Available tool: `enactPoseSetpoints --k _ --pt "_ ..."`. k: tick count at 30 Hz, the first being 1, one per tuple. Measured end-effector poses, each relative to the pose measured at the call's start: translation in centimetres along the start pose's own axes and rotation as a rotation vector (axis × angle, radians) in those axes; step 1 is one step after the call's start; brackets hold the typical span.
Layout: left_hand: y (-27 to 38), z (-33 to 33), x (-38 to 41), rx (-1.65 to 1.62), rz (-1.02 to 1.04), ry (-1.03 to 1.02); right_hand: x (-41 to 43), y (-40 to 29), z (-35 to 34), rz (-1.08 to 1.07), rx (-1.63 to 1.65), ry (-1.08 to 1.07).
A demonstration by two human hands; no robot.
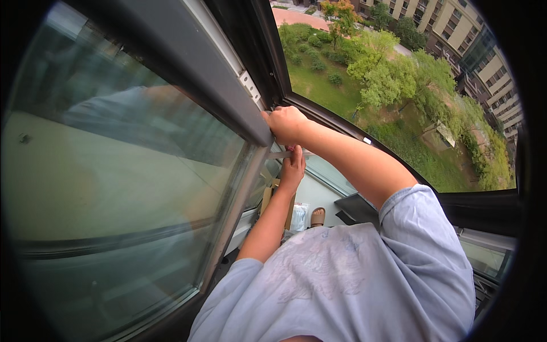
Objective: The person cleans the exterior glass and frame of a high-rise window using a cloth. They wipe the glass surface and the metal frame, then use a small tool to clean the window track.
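Note:
My right hand (287, 122) is at the inner corner of the window, next to the edge of a dark-framed glass window sash (233, 89). Its fingers are curled, and whatever lies inside them is hidden. Just below it, my left hand (294, 167) pinches at a thin pale flat strip (280, 154) that runs across behind the fingers. A small pinkish-red piece (290, 148) shows at its fingertips, too little of it to name. A white metal plate with holes (249, 85) is fixed along the frame above my right hand.
The large glass pane (119, 179) of the sash fills the left side. At right, the window opening's dark lower frame (337, 124) borders a high drop to lawn and trees. A sandalled foot (318, 217), a plastic packet (300, 216) and a dark flat object (359, 207) are below.

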State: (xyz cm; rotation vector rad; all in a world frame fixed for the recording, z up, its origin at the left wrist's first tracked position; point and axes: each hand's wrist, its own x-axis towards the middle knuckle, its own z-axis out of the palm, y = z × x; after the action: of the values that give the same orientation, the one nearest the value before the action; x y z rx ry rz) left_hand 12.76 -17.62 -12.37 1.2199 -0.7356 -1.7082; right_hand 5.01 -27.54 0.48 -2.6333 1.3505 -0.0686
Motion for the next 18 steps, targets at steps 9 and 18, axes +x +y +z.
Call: enactPoseSetpoints --k 9,18 --pt "1.5 0.2 0.0 -0.027 0.012 -0.165 -6.5 0.8 -6.7 0.183 0.028 -0.189" --pt "-0.2 0.5 0.6 0.180 0.244 -0.102 -2.4 0.1 -0.4 0.086 0.168 0.026"
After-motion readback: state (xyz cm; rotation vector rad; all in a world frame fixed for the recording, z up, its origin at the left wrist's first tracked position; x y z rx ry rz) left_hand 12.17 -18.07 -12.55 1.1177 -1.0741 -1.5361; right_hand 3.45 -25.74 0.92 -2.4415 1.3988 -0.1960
